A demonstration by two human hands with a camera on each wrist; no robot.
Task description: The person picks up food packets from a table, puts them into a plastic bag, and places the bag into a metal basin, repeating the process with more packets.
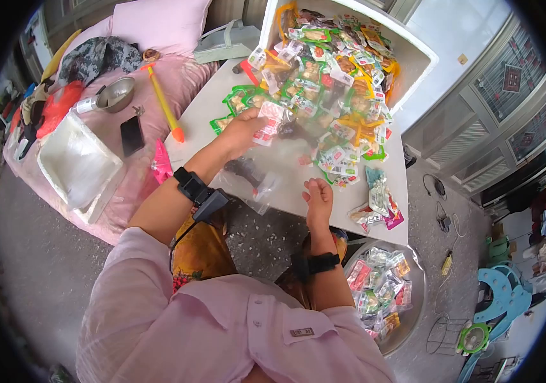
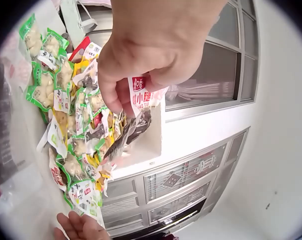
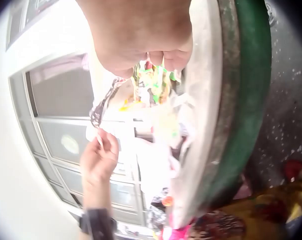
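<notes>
My left hand [image 1: 241, 132] pinches a small snack packet [image 1: 270, 122] by its white and pink-red label, above the table. Its dark contents hang below the fingers in the left wrist view, where the label [image 2: 141, 97] faces the camera. My right hand [image 1: 319, 203] hovers near the table's front edge with fingers loosely bent, holding nothing. Beyond both hands spreads a heap of snack packets [image 1: 305, 86], many edged in green or orange, spilling out of a white foam box [image 1: 412, 70]. A clear plastic bag [image 1: 257, 191] with dark packets lies at the near table edge.
Several silvery packets [image 1: 380, 198] lie at the table's right corner. Below stands a metal basin [image 1: 422, 287] filled with packets. On the pink bed at left are a white foam tray [image 1: 78, 159], a phone [image 1: 132, 135] and a metal bowl [image 1: 120, 94]. Cables [image 1: 442, 220] trail across the floor.
</notes>
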